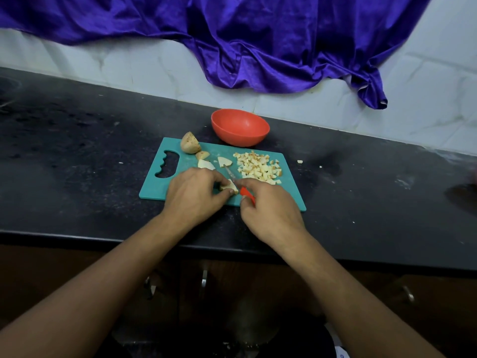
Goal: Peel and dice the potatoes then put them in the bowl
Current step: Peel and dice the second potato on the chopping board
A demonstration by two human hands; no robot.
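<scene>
Where the pale, peeled potato wedge (229, 187) lies at the near middle of the teal plastic cutting board (154, 188), we see the left hand (195, 193) holding it down, fingers and thumb curled round it. The right hand (269, 209) is clenched round the red handle of a small knife (244, 192), whose thin blade passes just beside the wedge and points to the board's far side. Beyond the blade we find two more pale potato slices (206, 164), a small brown-skinned chunk (202, 154) and an unpeeled potato half (189, 146) at the far left corner. On the board's right side sits a heap of small diced potato cubes (259, 165). Just behind the board stands a round red plastic bowl (240, 140) on the black stone countertop (77, 151), with stray potato bits (299, 161) nearby. A purple satin cloth (258, 47) hangs over the white tiled wall (129, 69).
</scene>
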